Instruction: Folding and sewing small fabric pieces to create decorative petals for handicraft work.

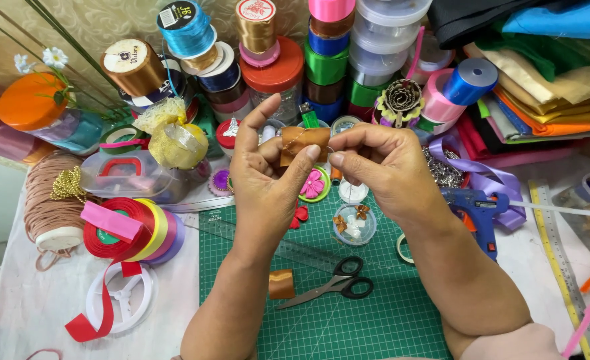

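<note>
your left hand (266, 175) pinches the folded brown ribbon piece (303, 143) above the green cutting mat (348, 320); your right hand (375, 167) grips the needle. keep the fold pinched flat and draw the thread snug, evenly.

This is a home craft corner, set up for ribbon work. A worktop (21, 313) under a white cover carries a green cutting mat (348, 327) at its near middle, with scissors (338, 285) lying on it. Ribbon spools (131, 230) in many colours stack along the far edge and spread to the left edge. A blue glue gun (478, 213) and a steel ruler (561, 260) lie toward the right edge. Folded fabrics (548, 73) pile up at the far right corner. Small round tubs (353, 223) of trimmings sit at the mat's far edge. Behind the spools hangs patterned beige wallpaper (108, 23), more homely than shop-like.
</note>
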